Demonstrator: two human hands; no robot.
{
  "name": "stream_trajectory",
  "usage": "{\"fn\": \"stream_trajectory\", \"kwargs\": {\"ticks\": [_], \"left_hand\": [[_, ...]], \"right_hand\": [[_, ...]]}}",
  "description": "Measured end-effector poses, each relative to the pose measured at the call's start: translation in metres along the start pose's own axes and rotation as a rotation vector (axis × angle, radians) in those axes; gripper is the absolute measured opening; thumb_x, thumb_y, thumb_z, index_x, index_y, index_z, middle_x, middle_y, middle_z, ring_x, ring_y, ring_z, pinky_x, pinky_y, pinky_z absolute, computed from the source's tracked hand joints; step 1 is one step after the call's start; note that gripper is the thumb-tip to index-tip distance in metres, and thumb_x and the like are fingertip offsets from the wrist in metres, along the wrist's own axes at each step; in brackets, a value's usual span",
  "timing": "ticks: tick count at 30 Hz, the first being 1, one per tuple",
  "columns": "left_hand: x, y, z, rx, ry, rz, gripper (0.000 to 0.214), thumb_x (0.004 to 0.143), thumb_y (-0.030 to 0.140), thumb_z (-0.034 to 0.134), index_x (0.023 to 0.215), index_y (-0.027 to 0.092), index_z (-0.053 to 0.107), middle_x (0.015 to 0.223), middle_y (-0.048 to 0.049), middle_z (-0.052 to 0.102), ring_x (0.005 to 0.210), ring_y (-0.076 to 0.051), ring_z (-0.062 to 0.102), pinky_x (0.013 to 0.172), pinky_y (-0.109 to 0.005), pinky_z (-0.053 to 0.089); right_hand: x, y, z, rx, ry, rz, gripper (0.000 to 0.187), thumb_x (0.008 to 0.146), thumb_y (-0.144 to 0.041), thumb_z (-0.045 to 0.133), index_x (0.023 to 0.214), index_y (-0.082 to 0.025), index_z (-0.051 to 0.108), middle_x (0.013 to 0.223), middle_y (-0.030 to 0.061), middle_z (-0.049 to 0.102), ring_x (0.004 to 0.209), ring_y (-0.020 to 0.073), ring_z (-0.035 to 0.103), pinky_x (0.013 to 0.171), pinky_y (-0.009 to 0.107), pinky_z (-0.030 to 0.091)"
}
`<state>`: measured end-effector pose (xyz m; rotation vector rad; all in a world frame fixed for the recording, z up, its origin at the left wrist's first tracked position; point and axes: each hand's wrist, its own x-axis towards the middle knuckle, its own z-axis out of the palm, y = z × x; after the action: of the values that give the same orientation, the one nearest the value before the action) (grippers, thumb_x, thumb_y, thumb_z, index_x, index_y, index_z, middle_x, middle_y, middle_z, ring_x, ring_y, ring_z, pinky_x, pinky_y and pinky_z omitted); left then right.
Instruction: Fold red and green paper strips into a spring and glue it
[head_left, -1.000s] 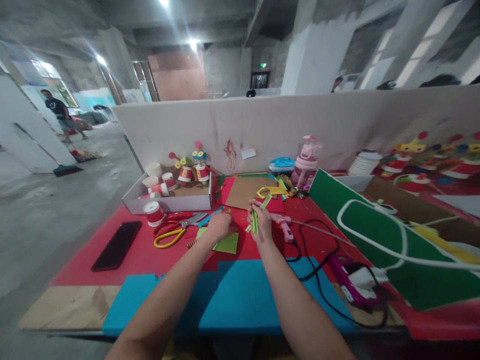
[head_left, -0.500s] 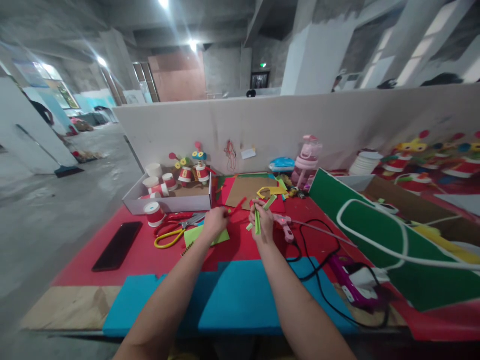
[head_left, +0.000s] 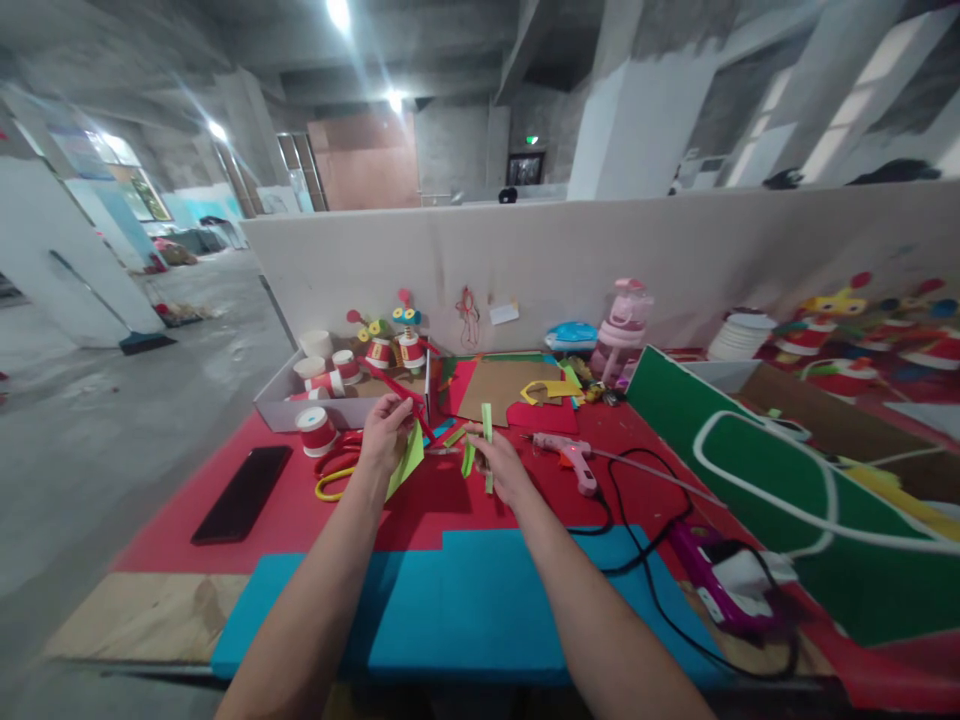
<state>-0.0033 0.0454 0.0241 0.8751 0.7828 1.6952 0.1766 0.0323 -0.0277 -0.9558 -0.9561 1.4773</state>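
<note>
My left hand [head_left: 386, 432] is closed on a light green paper sheet [head_left: 409, 465], which hangs tilted from its fingers. A red strip [head_left: 416, 415] shows beside those fingers; whether it is held too I cannot tell. To the right, my right hand [head_left: 496, 465] pinches several narrow green paper strips [head_left: 487, 425], apart from the left hand. Scissors with yellow handles [head_left: 330, 487] lie partly hidden behind my left forearm, next to red handles [head_left: 337, 450]. A pink glue gun [head_left: 566, 452] rests on the table right of my right hand.
A white box [head_left: 345, 412] holds paper cups and two small figures. A red-banded cup [head_left: 316, 430] and black phone [head_left: 241, 495] are at left. Cardboard [head_left: 491, 390] lies behind my hands. At right are a green board [head_left: 750, 480], cables and a purple power strip [head_left: 724, 580].
My left hand has moved left and lifted the green sheet off the table. My right hand has shifted left and slightly down with the green strips, away from the glue gun.
</note>
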Motion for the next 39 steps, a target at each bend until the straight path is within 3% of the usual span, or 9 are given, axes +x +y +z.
{"fn": "stream_trajectory", "kwargs": {"ticks": [3,6,9,12,17,23,29,33,39], "left_hand": [[0.003,0.003,-0.007,-0.098,0.035,0.030,0.029,0.058,0.020,0.078,0.073,0.017,0.053,0.064,0.0054,0.061,0.056,-0.006,0.057,0.055,-0.018,0.042],[0.004,0.005,-0.012,-0.136,0.038,0.075,0.030,0.058,0.017,0.078,0.070,0.018,0.051,0.062,0.0061,0.060,0.056,-0.007,0.057,0.053,-0.019,0.042],[0.005,0.009,-0.014,-0.162,0.036,0.120,0.028,0.058,0.015,0.078,0.070,0.018,0.053,0.063,0.0063,0.061,0.057,-0.007,0.057,0.054,-0.019,0.043],[0.004,0.015,-0.015,-0.156,0.058,0.159,0.024,0.062,0.018,0.076,0.073,0.020,0.055,0.064,0.0069,0.061,0.059,-0.007,0.057,0.059,-0.021,0.046],[-0.003,0.014,-0.014,-0.178,0.010,0.072,0.024,0.064,0.019,0.074,0.080,0.021,0.057,0.070,0.0039,0.064,0.062,-0.008,0.059,0.060,-0.021,0.047],[-0.007,0.013,-0.016,-0.225,-0.068,-0.036,0.022,0.064,0.020,0.072,0.079,0.019,0.057,0.070,0.0021,0.061,0.058,-0.006,0.056,0.054,-0.017,0.044],[0.000,0.032,-0.032,-0.163,0.029,-0.002,0.023,0.066,0.026,0.071,0.079,0.020,0.054,0.066,0.0039,0.058,0.054,-0.005,0.052,0.051,-0.017,0.041],[0.003,0.030,-0.041,0.151,0.051,-0.013,0.026,0.068,0.039,0.068,0.075,0.018,0.054,0.053,0.0051,0.051,0.044,-0.007,0.044,0.045,-0.020,0.033],[0.006,0.019,-0.058,1.285,0.133,0.104,0.022,0.077,0.036,0.057,0.065,0.018,0.061,0.054,-0.0012,0.058,0.058,-0.016,0.054,0.055,-0.024,0.034]], "right_hand": [[0.003,0.009,0.004,0.028,-0.033,0.010,0.039,0.062,-0.031,0.071,0.098,-0.019,0.062,0.058,-0.0057,0.054,0.049,0.0080,0.049,0.041,0.016,0.033],[0.007,0.018,0.007,0.050,-0.103,-0.047,0.047,0.064,-0.030,0.072,0.109,-0.025,0.058,0.090,-0.0003,0.064,0.079,0.0131,0.062,0.067,0.025,0.050],[0.011,0.022,0.006,-0.075,-0.103,-0.177,0.049,0.067,-0.029,0.070,0.115,-0.030,0.057,0.118,0.0020,0.059,0.109,0.0174,0.056,0.090,0.033,0.046],[0.012,0.019,0.005,-0.276,-0.034,-0.371,0.035,0.070,-0.028,0.067,0.105,-0.028,0.065,0.123,0.0032,0.058,0.122,0.0196,0.047,0.100,0.034,0.038],[0.002,0.003,0.008,-0.161,-0.023,-0.338,0.028,0.076,-0.032,0.059,0.102,-0.026,0.066,0.101,0.0030,0.067,0.100,0.0192,0.059,0.089,0.033,0.046],[-0.006,-0.019,-0.003,0.132,-0.374,-0.085,0.033,0.072,-0.029,0.058,0.102,-0.020,0.067,0.100,0.0070,0.069,0.090,0.0194,0.063,0.085,0.034,0.047],[-0.002,-0.018,-0.008,-0.083,-0.264,-0.080,0.023,0.072,-0.031,0.064,0.092,-0.019,0.070,0.074,0.0022,0.067,0.062,0.0110,0.058,0.059,0.023,0.046],[0.000,-0.011,-0.004,-0.132,-0.203,-0.099,0.023,0.071,-0.034,0.066,0.086,-0.018,0.070,0.070,0.0016,0.066,0.052,0.0077,0.053,0.047,0.017,0.039],[0.005,-0.001,-0.005,-0.175,-0.182,-0.101,0.022,0.070,-0.034,0.065,0.085,-0.018,0.070,0.067,0.0008,0.066,0.050,0.0073,0.052,0.042,0.016,0.037]]}}
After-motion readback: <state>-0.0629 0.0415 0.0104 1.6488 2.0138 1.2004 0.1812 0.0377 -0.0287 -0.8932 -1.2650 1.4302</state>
